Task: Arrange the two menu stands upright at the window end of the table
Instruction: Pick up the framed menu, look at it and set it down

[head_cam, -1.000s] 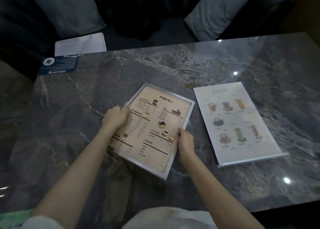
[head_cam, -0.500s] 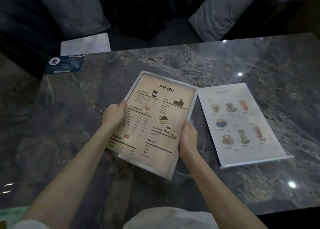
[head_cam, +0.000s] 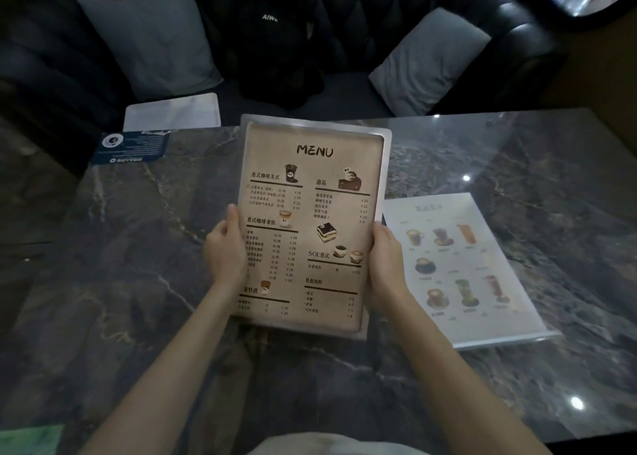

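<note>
A beige menu stand (head_cam: 310, 220) headed "MENU", in a clear frame, is held up above the dark marble table (head_cam: 138, 265), tilted toward me. My left hand (head_cam: 224, 251) grips its left edge and my right hand (head_cam: 386, 261) grips its right edge. A second menu stand (head_cam: 458, 268), white with drink pictures, lies flat on the table to the right, its base strip toward me.
A dark blue card (head_cam: 132, 146) lies at the table's far left corner. Beyond the table is a black sofa with two grey cushions (head_cam: 151, 41), (head_cam: 427, 61), a black bag (head_cam: 275, 41) and a white sheet (head_cam: 172, 111) on the seat.
Both hands have lifted the beige menu stand off the table and turned it from slanted to straight, facing me. The white stand has not moved.
</note>
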A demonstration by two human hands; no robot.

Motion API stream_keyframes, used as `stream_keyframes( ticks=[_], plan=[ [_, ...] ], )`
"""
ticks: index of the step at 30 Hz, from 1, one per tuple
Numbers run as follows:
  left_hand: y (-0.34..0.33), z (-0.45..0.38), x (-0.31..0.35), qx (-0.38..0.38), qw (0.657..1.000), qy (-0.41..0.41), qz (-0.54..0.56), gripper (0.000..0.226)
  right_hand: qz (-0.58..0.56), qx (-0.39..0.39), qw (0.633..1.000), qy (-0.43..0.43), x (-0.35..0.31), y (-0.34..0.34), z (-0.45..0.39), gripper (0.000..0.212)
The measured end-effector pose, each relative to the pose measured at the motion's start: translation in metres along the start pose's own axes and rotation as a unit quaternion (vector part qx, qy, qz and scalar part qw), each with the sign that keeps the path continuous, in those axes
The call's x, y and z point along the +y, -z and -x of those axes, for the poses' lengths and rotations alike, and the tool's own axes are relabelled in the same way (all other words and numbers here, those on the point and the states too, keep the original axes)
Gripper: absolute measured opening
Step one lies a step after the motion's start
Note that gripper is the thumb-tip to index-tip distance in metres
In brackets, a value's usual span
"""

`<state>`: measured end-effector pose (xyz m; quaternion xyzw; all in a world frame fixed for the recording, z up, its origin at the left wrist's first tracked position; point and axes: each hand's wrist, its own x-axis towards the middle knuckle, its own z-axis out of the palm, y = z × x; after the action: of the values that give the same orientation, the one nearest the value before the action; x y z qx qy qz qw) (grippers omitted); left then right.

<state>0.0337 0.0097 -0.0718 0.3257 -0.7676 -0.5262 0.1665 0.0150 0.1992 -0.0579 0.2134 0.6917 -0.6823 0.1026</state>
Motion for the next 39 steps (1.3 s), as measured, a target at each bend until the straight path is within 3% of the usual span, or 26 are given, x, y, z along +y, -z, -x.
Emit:
stream_keyframes(
  ticks=[5,14,29,39],
  plan=[
    [-0.008,0.004,0.000,0.026,0.996,-0.006,0.080,0.049,-0.015,-0.010,1.000,0.005,-0.014,0.007,0.002,0.041],
    [-0.018,0.003,-0.001,0.028,0.988,0.003,0.150,0.047,-0.043,0.011,0.998,0.045,-0.009,0.013,0.013,0.043],
    [-0.015,0.000,0.003,-0.037,0.993,0.027,0.111,0.049,-0.095,0.025,0.993,0.067,0.005,0.015,0.017,0.035],
    [-0.005,-0.002,-0.006,-0.097,0.990,0.049,0.087,0.049,-0.066,0.013,0.994,0.088,0.028,0.011,0.031,0.047]
  ],
)
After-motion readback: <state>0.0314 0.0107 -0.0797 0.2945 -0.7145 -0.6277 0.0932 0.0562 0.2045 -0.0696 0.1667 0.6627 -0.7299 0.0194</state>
